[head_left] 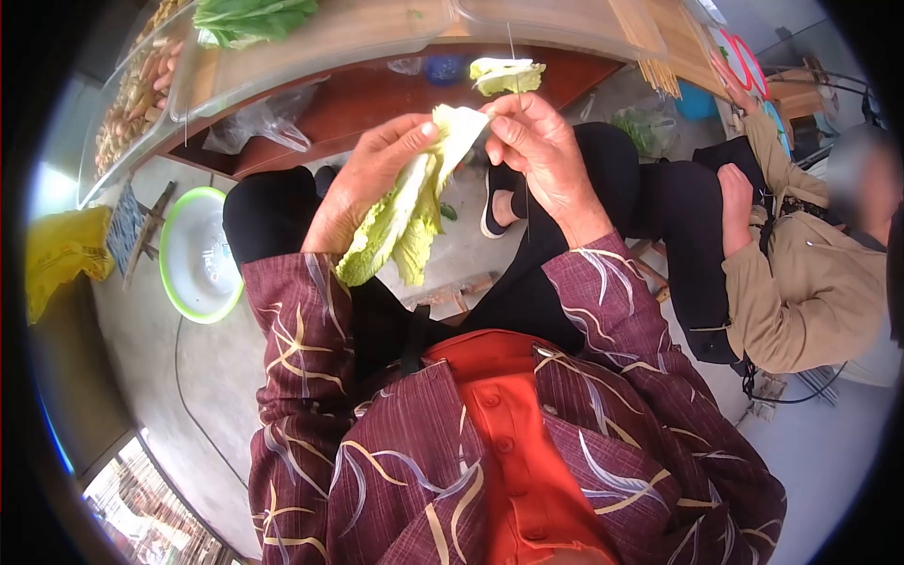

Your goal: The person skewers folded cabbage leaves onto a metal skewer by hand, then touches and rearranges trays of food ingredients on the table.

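Grasps a pale green leaf (400,217) in the left hand (377,168), upper centre of the frame, and pinches its whitish tip in the right hand (544,155). Has a smaller leaf (508,75) just beyond, and farther off, leafy greens (252,19) at upper left.

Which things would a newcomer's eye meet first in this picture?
Most likely the pale green leaf in the left hand, near the upper middle, with the right hand at its tip. Just above that hand, a smaller leaf piece sits on a thin stick. The red shirt at bottom centre and the white, green-rimmed basin on the floor at left probably come next.
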Motion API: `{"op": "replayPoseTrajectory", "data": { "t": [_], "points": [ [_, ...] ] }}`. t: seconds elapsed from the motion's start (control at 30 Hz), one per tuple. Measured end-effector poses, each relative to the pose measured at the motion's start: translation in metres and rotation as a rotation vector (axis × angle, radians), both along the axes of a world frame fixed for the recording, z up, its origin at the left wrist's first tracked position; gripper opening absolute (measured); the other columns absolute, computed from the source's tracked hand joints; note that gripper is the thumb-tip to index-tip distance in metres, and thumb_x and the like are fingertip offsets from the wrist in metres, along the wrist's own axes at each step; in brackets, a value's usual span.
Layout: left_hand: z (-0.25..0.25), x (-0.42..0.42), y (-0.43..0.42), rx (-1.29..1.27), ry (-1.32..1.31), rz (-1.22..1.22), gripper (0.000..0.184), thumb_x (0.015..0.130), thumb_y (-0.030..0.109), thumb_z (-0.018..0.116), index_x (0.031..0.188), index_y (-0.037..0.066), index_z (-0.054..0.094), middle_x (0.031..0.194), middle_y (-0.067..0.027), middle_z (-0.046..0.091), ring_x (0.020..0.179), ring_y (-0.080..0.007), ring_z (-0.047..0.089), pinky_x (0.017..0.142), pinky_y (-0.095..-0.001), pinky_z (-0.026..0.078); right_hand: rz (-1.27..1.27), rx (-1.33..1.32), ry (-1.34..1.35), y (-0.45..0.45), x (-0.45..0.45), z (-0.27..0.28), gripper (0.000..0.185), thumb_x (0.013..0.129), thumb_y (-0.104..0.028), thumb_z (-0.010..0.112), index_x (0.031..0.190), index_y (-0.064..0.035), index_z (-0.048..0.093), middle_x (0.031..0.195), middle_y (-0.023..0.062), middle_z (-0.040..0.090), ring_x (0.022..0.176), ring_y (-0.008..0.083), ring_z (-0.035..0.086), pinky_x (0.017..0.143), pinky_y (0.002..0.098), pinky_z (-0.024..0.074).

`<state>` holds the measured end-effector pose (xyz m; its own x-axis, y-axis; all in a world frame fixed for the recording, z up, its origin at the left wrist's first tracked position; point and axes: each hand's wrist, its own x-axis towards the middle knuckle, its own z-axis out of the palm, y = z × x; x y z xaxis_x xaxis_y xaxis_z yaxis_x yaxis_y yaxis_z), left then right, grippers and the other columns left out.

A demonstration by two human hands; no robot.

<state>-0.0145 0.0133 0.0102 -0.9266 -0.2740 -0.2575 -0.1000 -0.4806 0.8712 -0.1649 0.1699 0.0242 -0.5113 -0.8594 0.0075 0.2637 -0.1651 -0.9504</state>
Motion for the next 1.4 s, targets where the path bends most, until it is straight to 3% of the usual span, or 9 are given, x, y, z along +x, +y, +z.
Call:
{"op": "replayPoseTrajectory", "data": {
  "t": [0.03,0.2,0.37,0.47,0.53,0.6,0.63,0.93,1.4],
  "points": [
    [-0.001,-0.001,-0.003,-0.038,-0.041,0.11,0.034,0.096,0.028,0.06,0.117,0.002,0.062,0.099,-0.0055,0.068,0.083,-0.0111,0.065,0.067,-0.0249,0.052,-0.015,0.006,-0.039,0.0,0.001,0.003,0.009,0.095,-0.013,0.06,0.1,-0.0054,0.06,0.077,0.0007,0.061,0.063,0.0061,0.056,0.049,0.0166,0.0317],
    [-0.006,0.001,-0.017,0.008,-0.001,0.23,0.031,0.097,0.027,0.058,0.113,0.0,0.062,0.111,-0.0104,0.063,0.1,-0.024,0.065,0.077,-0.0352,0.058,0.05,-0.025,-0.029,0.011,-0.009,0.005,0.011,0.097,-0.017,0.058,0.102,-0.008,0.056,0.08,0.0013,0.06,0.059,0.0083,0.056,0.051,0.0174,0.0343],
    [-0.011,-0.001,-0.013,-0.105,0.073,0.094,0.036,0.09,0.021,0.069,0.117,-0.001,0.061,0.101,-0.0095,0.067,0.092,-0.0154,0.065,0.078,-0.0274,0.053,0.038,0.039,-0.021,0.009,-0.003,0.006,0.011,0.097,-0.017,0.058,0.102,-0.0073,0.055,0.081,-0.0008,0.058,0.058,0.0058,0.053,0.05,0.0172,0.0354],
    [0.008,-0.003,0.008,0.017,0.071,0.017,0.039,0.084,0.015,0.075,0.117,-0.001,0.062,0.103,-0.0078,0.068,0.088,-0.0122,0.063,0.077,-0.0255,0.05,0.035,0.078,0.047,0.003,0.003,0.0,0.016,0.097,-0.019,0.059,0.105,-0.0064,0.055,0.081,-0.0008,0.056,0.058,0.0058,0.051,0.05,0.0165,0.0351],
    [0.007,-0.004,0.009,0.048,0.083,0.014,0.036,0.081,0.013,0.078,0.111,-0.002,0.065,0.097,-0.0077,0.069,0.082,-0.0114,0.064,0.073,-0.0247,0.05,0.028,0.089,0.025,-0.001,0.007,0.001,0.014,0.096,-0.016,0.06,0.103,-0.0054,0.056,0.081,-0.0004,0.057,0.058,0.0052,0.051,0.05,0.017,0.0362],
    [0.001,-0.007,0.007,-0.104,-0.007,0.013,0.035,0.079,0.011,0.078,0.11,-0.001,0.065,0.094,-0.0056,0.069,0.08,-0.0118,0.065,0.074,-0.0262,0.052,0.014,0.106,-0.013,0.001,0.007,0.003,0.01,0.095,-0.011,0.061,0.101,-0.0033,0.058,0.082,0.0004,0.06,0.057,0.0039,0.05,0.05,0.0179,0.0383],
    [-0.002,-0.008,0.006,-0.094,0.006,0.05,0.026,0.078,0.01,0.08,0.1,0.001,0.068,0.087,-0.0042,0.07,0.075,-0.011,0.064,0.069,-0.0259,0.052,0.015,0.106,-0.012,0.0,0.007,0.002,0.01,0.095,-0.011,0.061,0.101,-0.0033,0.058,0.082,0.0004,0.06,0.057,0.0039,0.05,0.05,0.0179,0.0383],
    [-0.012,-0.011,0.004,-0.091,0.072,0.134,0.011,0.081,0.007,0.077,0.085,0.005,0.067,0.081,-0.0039,0.069,0.069,-0.0104,0.063,0.063,-0.0256,0.051,-0.027,0.133,0.079,-0.003,0.012,-0.001,0.008,0.091,-0.008,0.066,0.092,-0.0015,0.061,0.074,-0.001,0.06,0.058,0.0028,0.049,0.054,0.0193,0.0407],
    [-0.005,-0.007,0.009,0.088,0.154,0.195,0.012,0.081,0.008,0.077,0.078,0.006,0.065,0.078,-0.0032,0.068,0.065,-0.0086,0.061,0.057,-0.0234,0.048,-0.093,0.079,0.143,-0.003,0.025,0.015,0.008,0.091,-0.007,0.065,0.09,-0.001,0.061,0.073,-0.0014,0.06,0.059,0.0018,0.05,0.054,0.0185,0.0405]
  ]
}}
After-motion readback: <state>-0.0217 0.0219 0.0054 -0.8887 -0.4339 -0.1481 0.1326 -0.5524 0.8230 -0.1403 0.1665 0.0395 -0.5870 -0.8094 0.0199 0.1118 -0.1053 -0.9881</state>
